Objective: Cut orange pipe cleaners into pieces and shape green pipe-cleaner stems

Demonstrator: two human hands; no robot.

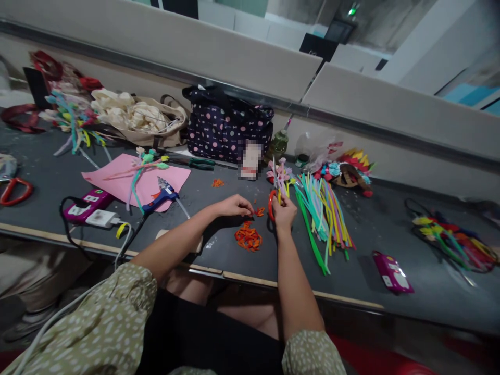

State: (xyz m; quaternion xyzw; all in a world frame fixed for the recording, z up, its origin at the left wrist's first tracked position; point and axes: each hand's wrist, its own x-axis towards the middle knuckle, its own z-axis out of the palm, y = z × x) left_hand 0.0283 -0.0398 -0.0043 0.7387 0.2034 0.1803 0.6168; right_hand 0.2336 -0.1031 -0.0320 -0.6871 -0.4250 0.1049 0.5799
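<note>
My right hand [285, 212] is closed around red-handled scissors [271, 204], their blades pointing up and away from me. Over the grey table, my left hand [236, 205] has its fingers drawn together; whatever they may hold is too small to make out. Just beside its fingertips lie a few small orange pieces [260, 211]. Closer to me is a larger pile of orange cut pieces [248, 237], and farther back a little orange heap [217, 183]. A bundle of coloured pipe cleaners [326, 213] fans out to the right of my right hand.
Left of me, a blue glue gun [164, 197] rests on a pink sheet [113, 174] beside a purple power strip [88, 205]. A dark dotted bag [230, 125] and pliers [201, 163] are at the back. Another purple box [392, 272] sits right, near the table's front edge.
</note>
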